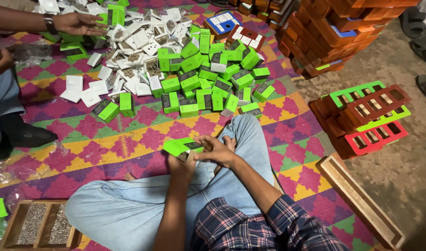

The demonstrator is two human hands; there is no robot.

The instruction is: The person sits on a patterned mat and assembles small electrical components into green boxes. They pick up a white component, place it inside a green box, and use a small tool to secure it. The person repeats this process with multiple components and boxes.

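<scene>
Over your lap, your left hand [181, 163] and right hand [216, 151] both grip closed on one green box [181, 146].

The small box [182, 146] sits between the left hand [182, 166] and right hand [216, 151], above the person's lap, on the mat [129, 135]. Ahead of it lies the heap of boxes [213, 74], with loose switch plates [138, 46] to its left. The screw tray [38, 230] lies near left, the stacked frames [369, 121] right.
</scene>
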